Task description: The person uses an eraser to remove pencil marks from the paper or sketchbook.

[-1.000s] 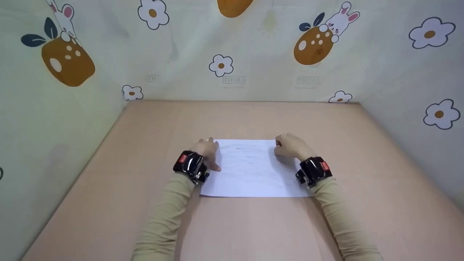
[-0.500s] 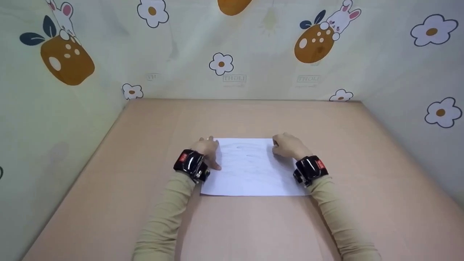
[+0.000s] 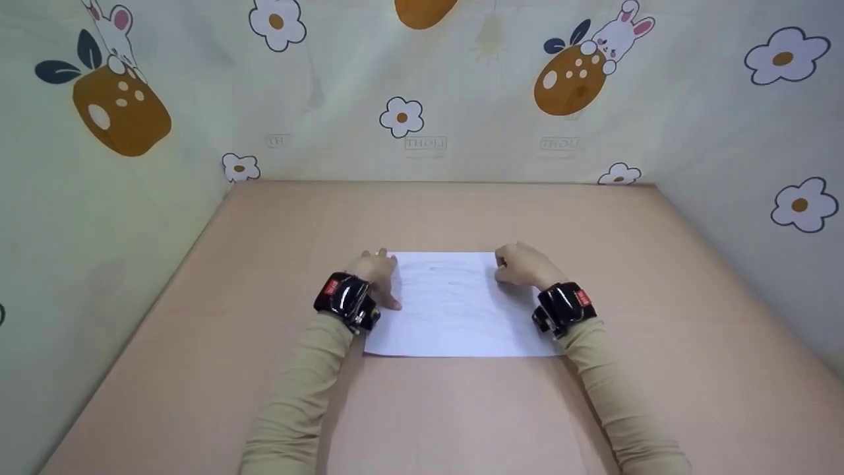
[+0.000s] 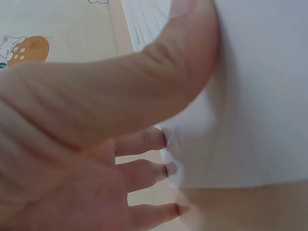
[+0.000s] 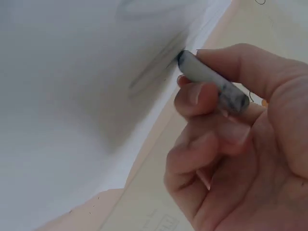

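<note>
A white sheet of paper (image 3: 455,323) lies on the table, with faint grey pencil strokes (image 5: 156,67) across it. My left hand (image 3: 376,272) rests at its far left corner, thumb over the sheet and fingers spread along the edge. In the left wrist view the fingers (image 4: 142,173) are nearly straight, their tips at the paper's edge. My right hand (image 3: 527,265), at the far right corner, pinches a small white eraser (image 5: 204,72) between thumb and curled fingers. Dark smudges mark both ends of the eraser, and its tip is at the strokes near the paper's edge.
The light wooden table (image 3: 455,415) runs back to a pale curtain (image 3: 330,99) printed with flowers, fruit and rabbits, which also hangs along both sides. A black camera band (image 3: 346,301) sits on each wrist over beige sleeves.
My right hand has shifted slightly left along the paper's far edge with the eraser, then stayed about there. The left hand and the sheet have stayed in place.
</note>
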